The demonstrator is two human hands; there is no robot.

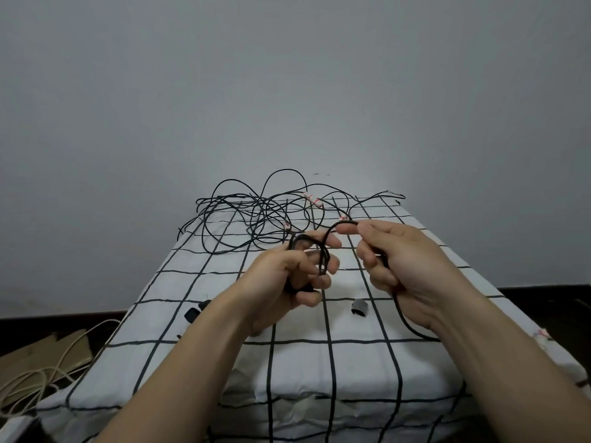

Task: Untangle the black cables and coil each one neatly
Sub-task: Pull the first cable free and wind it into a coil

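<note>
Left hand point(287, 273) grips a small coil point(320, 262) of black cable, right hand point(396, 260) pinches its strand point(331, 231) just to the right, slack point(412, 327) trailing down past that wrist; the loose tangle point(252, 215) lies beyond both hands.

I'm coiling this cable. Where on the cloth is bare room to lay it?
The near checked cloth, this side of the grey strap and black strap, is bare. The far end is crowded by the cable tangle.

Two arms show, bare from the wrists to the picture's edge. The left hand point(287, 276) and the right hand point(406, 266) are bare too.
</note>
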